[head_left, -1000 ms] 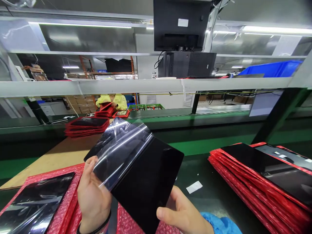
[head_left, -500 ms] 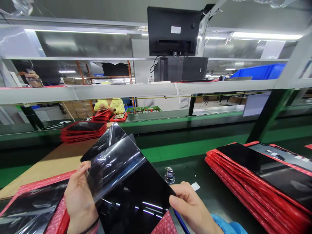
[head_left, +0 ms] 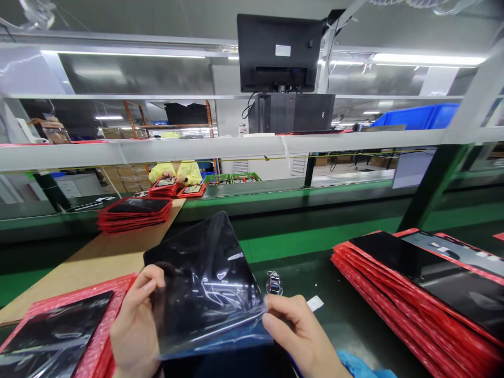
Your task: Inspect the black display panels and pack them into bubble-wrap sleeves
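Observation:
A glossy black screen panel (head_left: 208, 247) is held up in front of me, tilted. Clear protective film (head_left: 205, 320) lies over it, its lower part lifted and wrinkled with a folded edge. My left hand (head_left: 137, 315) is closed on the panel's left edge, fingertips on the front. At the right edge, my right hand (head_left: 295, 325) pinches the film between thumb and forefinger; whether it also grips the panel is hidden. Below the film, a second dark surface (head_left: 228, 365) shows at the bottom. A small clear-and-metal piece (head_left: 274, 283) lies on the bench beyond my right hand.
At right, a stack of red bubble-wrap sleeves (head_left: 394, 299) bears black panels. Another film-covered panel (head_left: 51, 336) rests on red bubble wrap at left. Farther off are a red stack (head_left: 134, 214) and a person in yellow (head_left: 177, 170). A white rail (head_left: 220, 149) crosses ahead.
The film, folded back toward the upper left before, now spreads across the panel. My right hand has moved from the panel's corner to the film's edge, and the panel's tilt has changed.

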